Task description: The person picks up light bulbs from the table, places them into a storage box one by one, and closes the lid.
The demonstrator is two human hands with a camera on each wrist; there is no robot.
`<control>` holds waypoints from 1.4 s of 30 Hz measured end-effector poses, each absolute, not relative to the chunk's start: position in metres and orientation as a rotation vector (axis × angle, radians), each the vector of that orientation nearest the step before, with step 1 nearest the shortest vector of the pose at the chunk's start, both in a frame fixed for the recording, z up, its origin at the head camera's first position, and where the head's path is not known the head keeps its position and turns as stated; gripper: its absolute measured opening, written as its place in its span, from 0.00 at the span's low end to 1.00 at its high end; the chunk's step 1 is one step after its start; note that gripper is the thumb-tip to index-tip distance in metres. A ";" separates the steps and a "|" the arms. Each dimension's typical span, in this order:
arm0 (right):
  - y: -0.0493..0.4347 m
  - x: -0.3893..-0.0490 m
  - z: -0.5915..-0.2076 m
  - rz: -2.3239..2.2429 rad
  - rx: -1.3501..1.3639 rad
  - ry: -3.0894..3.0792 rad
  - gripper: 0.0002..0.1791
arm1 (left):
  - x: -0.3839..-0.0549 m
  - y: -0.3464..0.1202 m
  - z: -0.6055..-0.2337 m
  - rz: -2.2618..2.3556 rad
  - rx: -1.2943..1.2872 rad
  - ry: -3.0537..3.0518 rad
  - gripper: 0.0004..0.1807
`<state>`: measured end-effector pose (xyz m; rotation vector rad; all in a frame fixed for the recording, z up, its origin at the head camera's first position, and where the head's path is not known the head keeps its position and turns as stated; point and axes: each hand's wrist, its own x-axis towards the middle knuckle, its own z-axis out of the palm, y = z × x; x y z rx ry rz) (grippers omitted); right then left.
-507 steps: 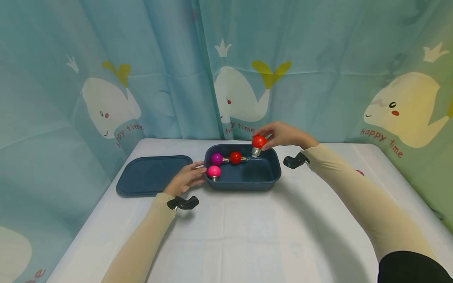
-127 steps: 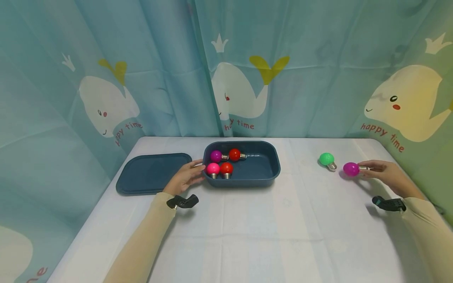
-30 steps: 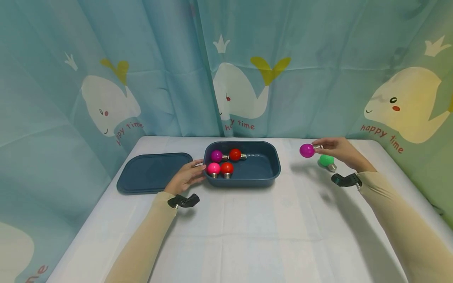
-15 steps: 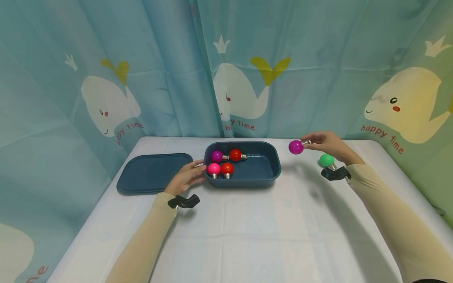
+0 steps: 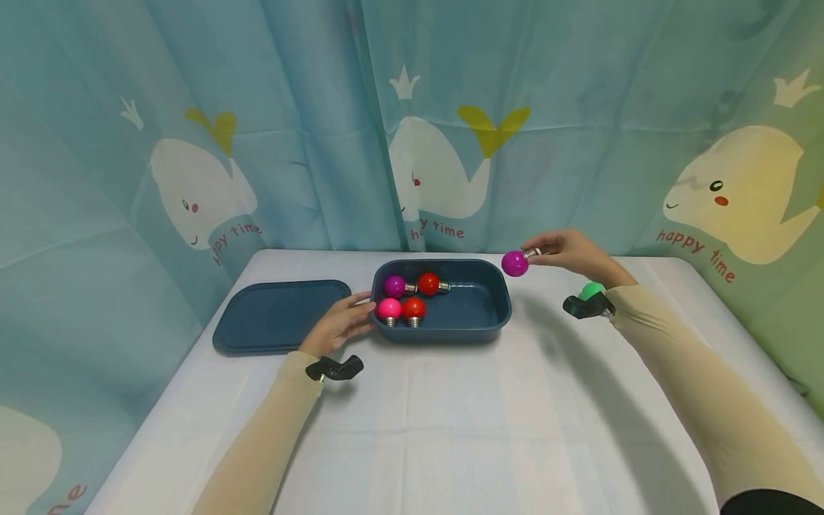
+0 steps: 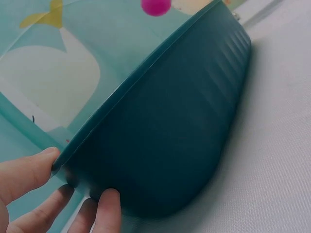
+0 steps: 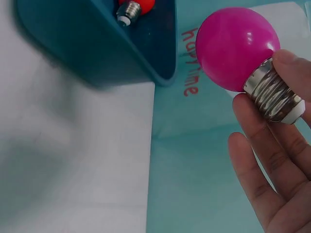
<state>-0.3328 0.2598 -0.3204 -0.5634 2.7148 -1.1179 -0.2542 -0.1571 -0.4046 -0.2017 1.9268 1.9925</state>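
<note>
My right hand (image 5: pixel 573 252) pinches a magenta light bulb (image 5: pixel 515 264) by its silver screw base, at the right end of a dark blue box (image 5: pixel 444 335). In the right wrist view the round magenta globe (image 7: pixel 235 47) points away from the palm, with the thumb on the metal base (image 7: pixel 272 92). My left hand (image 5: pixel 336 327) rests its fingers against the box's left end; the left wrist view has the thumb at the rim. Inside the box lie a purple bulb (image 5: pixel 395 286), a pink bulb (image 5: pixel 389 309) and two red bulbs (image 5: pixel 428 284), all in the left half.
A green bulb (image 5: pixel 591 290) lies on the white table to the right, partly hidden behind the right wrist camera (image 5: pixel 587 306). The flat dark blue lid (image 5: pixel 280 317) lies left of the box. A whale-print curtain (image 5: pixel 322 143) rises behind the table.
Over the last second my right hand has carried the magenta bulb leftward to the box's right end. Earlier, a red bulb went into the box. The left hand has stayed put.
</note>
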 end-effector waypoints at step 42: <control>0.168 -0.361 -0.334 -1.089 -0.893 2.523 0.15 | -0.256 -0.155 -0.407 1.989 -0.236 1.943 0.32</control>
